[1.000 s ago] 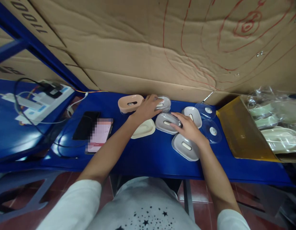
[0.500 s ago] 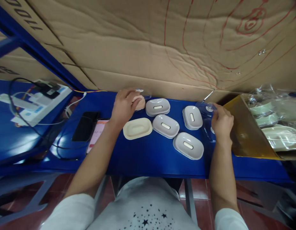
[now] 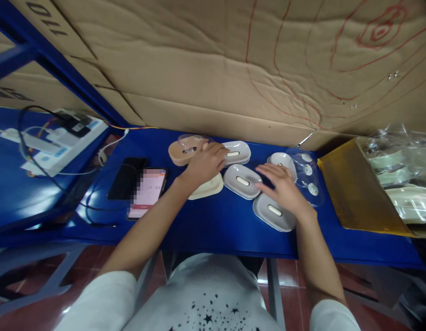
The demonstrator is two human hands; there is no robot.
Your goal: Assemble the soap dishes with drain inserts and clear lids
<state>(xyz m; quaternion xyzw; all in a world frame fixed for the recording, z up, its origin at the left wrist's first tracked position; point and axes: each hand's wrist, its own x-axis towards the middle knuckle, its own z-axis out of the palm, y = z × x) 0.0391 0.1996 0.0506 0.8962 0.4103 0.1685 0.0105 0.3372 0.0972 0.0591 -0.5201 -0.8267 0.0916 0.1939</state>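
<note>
My left hand (image 3: 208, 162) hovers palm down at the left end of the back grey soap dish (image 3: 237, 153), fingers stretched and holding nothing visible. It partly covers a cream oval tray (image 3: 209, 187) and the right end of a peach soap dish (image 3: 178, 154), which has a clear plastic piece (image 3: 190, 142) on top. My right hand (image 3: 284, 186) is open, thumb apart from fingers, above the grey dishes. Below its fingertips are a middle grey dish (image 3: 242, 181) and a front grey dish (image 3: 274, 211). A further grey dish (image 3: 284, 162) is partly hidden behind it.
Clear plastic pieces with round suction cups (image 3: 307, 172) lie right of the dishes. An open carton (image 3: 361, 197) of bagged pale-green items stands at the right. Two phones (image 3: 149, 193), a power strip (image 3: 57, 151) and cables are at the left. Cardboard (image 3: 199, 92) walls the back.
My left hand has moved right, off the peach dish with its clear piece. My right hand has let go of the clear suction-cup pieces and moved left over the grey dishes.
</note>
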